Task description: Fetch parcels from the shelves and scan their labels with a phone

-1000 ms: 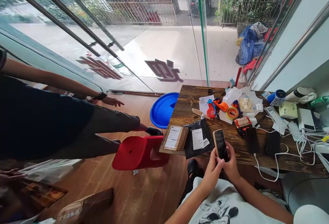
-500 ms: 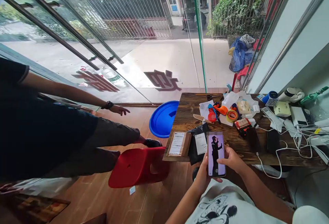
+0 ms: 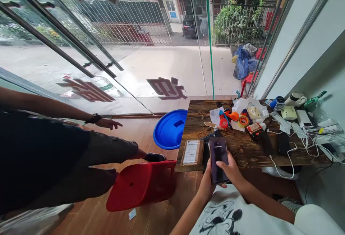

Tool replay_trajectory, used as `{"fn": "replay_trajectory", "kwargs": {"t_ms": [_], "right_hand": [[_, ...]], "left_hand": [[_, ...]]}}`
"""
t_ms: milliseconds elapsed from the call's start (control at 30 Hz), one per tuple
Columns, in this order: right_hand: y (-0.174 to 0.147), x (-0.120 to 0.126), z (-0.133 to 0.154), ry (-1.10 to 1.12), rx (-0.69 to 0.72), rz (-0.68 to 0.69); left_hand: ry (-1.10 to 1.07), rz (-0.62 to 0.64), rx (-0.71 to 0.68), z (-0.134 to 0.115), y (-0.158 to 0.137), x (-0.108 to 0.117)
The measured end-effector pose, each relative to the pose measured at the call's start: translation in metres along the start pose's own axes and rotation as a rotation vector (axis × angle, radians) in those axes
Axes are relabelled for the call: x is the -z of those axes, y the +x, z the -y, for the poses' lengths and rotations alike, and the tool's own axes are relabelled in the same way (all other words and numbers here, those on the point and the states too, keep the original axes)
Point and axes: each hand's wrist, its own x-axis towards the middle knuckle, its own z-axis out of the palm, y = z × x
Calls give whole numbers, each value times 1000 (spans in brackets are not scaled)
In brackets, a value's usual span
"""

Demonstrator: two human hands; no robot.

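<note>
At lower centre, the left hand (image 3: 207, 181) is gripping a smartphone (image 3: 219, 150), the right hand (image 3: 232, 169) clasping its edge, thumb (image 3: 222, 165) pressing its front. Left of it, a labelled cardboard parcel (image 3: 192, 152) is lying on a wooden table (image 3: 239, 152), a yellow tape roll (image 3: 244, 125) farther back.

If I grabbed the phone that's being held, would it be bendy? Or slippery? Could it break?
Probably not bendy: the phone looks flat, with straight edges. It might be a bit slippery, since its dark front looks smooth. It could also crack if dropped, because its screen, likely glass, seems to cover most of the front.
</note>
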Motion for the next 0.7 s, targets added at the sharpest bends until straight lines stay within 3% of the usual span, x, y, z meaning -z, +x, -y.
{"fn": "replay_trajectory", "kwargs": {"t_ms": [267, 433, 500, 567, 633, 700], "right_hand": [[-1, -9, 0, 37, -39, 90], [-2, -1, 4, 9, -25, 430], [3, 3, 20, -33, -58, 508], [4, 6, 52, -116, -12, 413], [-7, 13, 94, -184, 159, 249], [-33, 24, 133, -172, 374, 239]], "left_hand": [[-73, 62, -20, -9, -9, 11], [-100, 85, -27, -16, -16, 13], [-89, 85, -37, -20, -18, 13], [-93, 100, -25, -23, -19, 13], [-98, 137, 10, -25, -19, 15], [-96, 149, 31, -25, -17, 18]]}}
